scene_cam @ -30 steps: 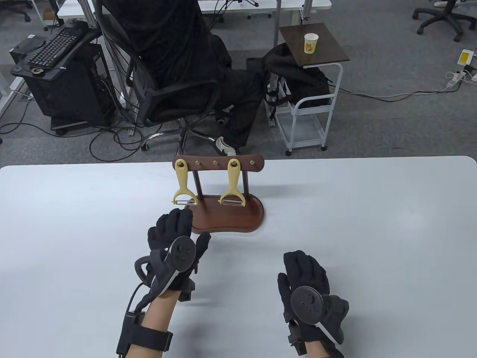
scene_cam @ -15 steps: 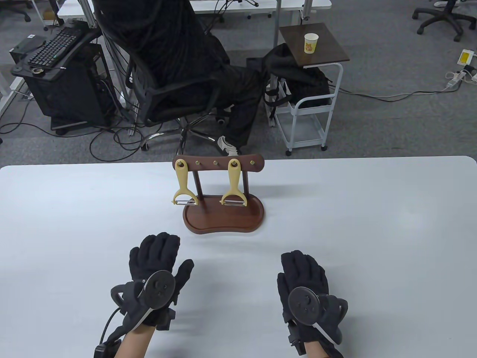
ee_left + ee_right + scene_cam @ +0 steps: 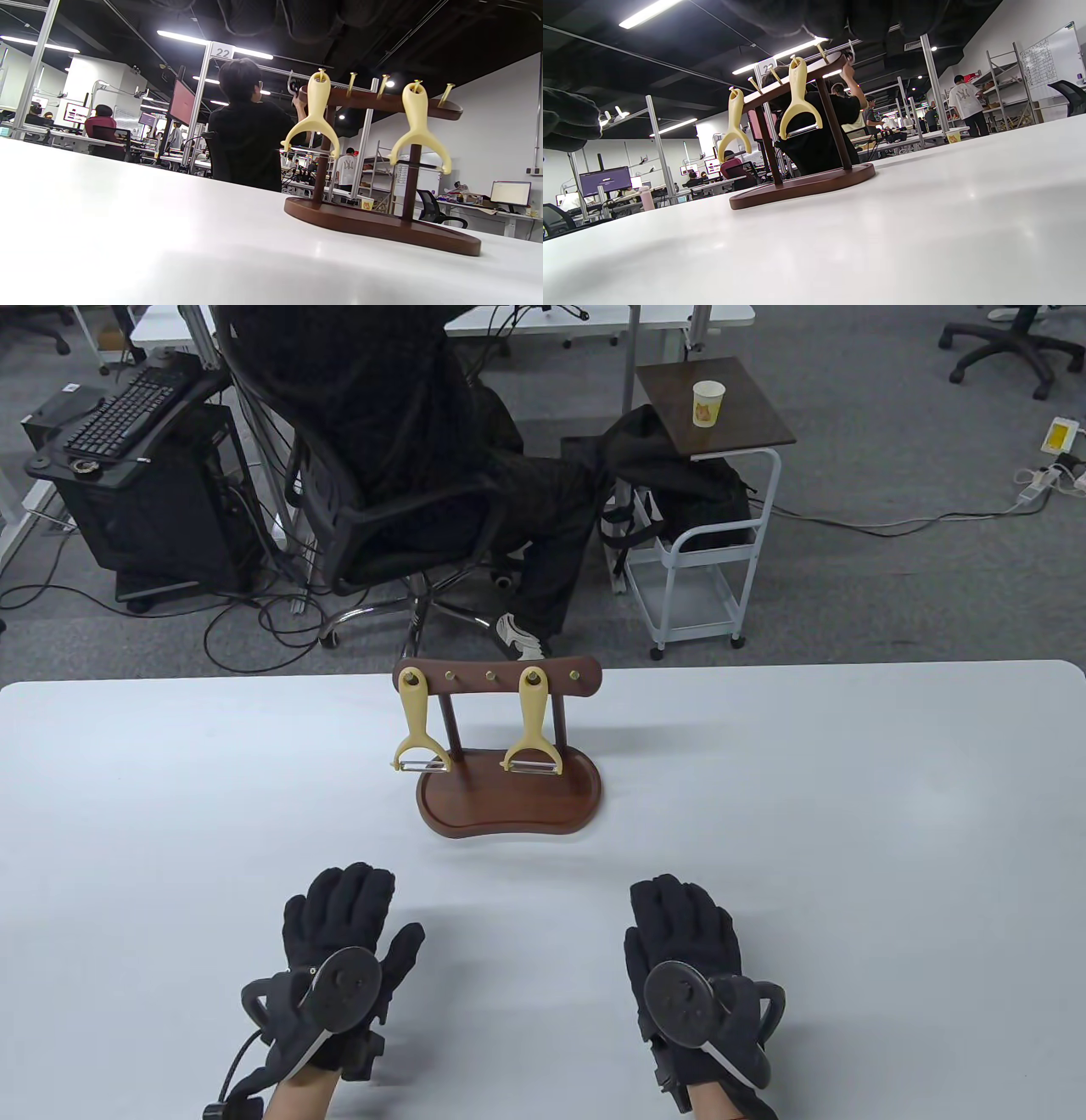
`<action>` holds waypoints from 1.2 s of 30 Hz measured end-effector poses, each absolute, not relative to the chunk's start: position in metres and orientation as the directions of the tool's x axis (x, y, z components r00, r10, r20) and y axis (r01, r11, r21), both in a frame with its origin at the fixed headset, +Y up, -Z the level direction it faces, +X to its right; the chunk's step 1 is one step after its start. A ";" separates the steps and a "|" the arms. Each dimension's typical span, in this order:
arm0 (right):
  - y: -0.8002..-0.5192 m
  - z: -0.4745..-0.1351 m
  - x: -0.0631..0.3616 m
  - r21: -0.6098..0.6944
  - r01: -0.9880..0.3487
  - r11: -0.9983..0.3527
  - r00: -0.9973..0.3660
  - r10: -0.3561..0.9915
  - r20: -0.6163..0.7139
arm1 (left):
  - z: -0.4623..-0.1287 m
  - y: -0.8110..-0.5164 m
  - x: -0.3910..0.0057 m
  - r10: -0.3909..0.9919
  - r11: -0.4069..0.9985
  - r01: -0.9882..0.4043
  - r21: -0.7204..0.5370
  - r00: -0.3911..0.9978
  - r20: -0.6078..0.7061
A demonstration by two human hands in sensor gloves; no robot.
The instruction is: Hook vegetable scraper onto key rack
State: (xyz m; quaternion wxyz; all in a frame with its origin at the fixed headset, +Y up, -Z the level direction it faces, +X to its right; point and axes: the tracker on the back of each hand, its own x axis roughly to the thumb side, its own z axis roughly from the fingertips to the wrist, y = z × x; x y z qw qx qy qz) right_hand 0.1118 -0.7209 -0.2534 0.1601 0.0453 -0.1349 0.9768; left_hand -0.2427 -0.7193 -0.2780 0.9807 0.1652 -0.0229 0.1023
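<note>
Two cream vegetable scrapers hang from the wooden key rack at the far middle of the white table: the left scraper on the leftmost brass peg, its blade end hanging just past the left edge of the rack's base, and the right scraper on the fourth peg from the left, its blade above the base. Three pegs stand bare, two between the scrapers and one at the right end. Both scrapers hang as they did a second ago, and the rack has not shifted. What differs is the left hand: a second ago it was close up against the near left edge of the rack's base, and since then it has drawn back toward the near edge, so that it now lies flat on the table, palm down, fingers stretched and close together, thumb spread, holding nothing and well apart from the rack. The right hand lies much as before at the near right, also flat, fingers extended, empty, having slid only slightly nearer. In both wrist views the rack stands upright beyond a bare stretch of table, with the gloved fingers dark along the top edge.
</note>
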 end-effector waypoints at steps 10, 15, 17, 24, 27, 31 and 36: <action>-0.725 -0.255 0.106 -0.232 -0.297 -0.926 -0.952 0.269 0.145 | -0.279 -0.718 -0.246 0.217 0.920 -0.232 0.317 0.973 0.083; -0.727 -0.256 0.106 -0.218 -0.295 -0.930 -0.953 0.268 0.145 | -0.279 -0.719 -0.245 0.217 0.922 -0.234 0.309 0.972 0.089; -0.727 -0.256 0.106 -0.217 -0.297 -0.930 -0.952 0.271 0.144 | -0.279 -0.719 -0.245 0.214 0.922 -0.232 0.309 0.973 0.092; -0.727 -0.257 0.107 -0.215 -0.301 -0.929 -0.951 0.276 0.139 | -0.280 -0.720 -0.245 0.231 0.919 -0.250 0.306 0.968 0.095; -0.727 -0.257 0.108 -0.215 -0.308 -0.927 -0.949 0.284 0.135 | -0.280 -0.719 -0.245 0.230 0.919 -0.248 0.305 0.969 0.093; -0.726 -0.256 0.110 -0.224 -0.315 -0.922 -0.947 0.291 0.135 | -0.279 -0.719 -0.245 0.229 0.919 -0.247 0.307 0.969 0.096; -0.726 -0.256 0.110 -0.230 -0.315 -0.921 -0.947 0.290 0.135 | -0.279 -0.719 -0.246 0.227 0.917 -0.246 0.313 0.969 0.098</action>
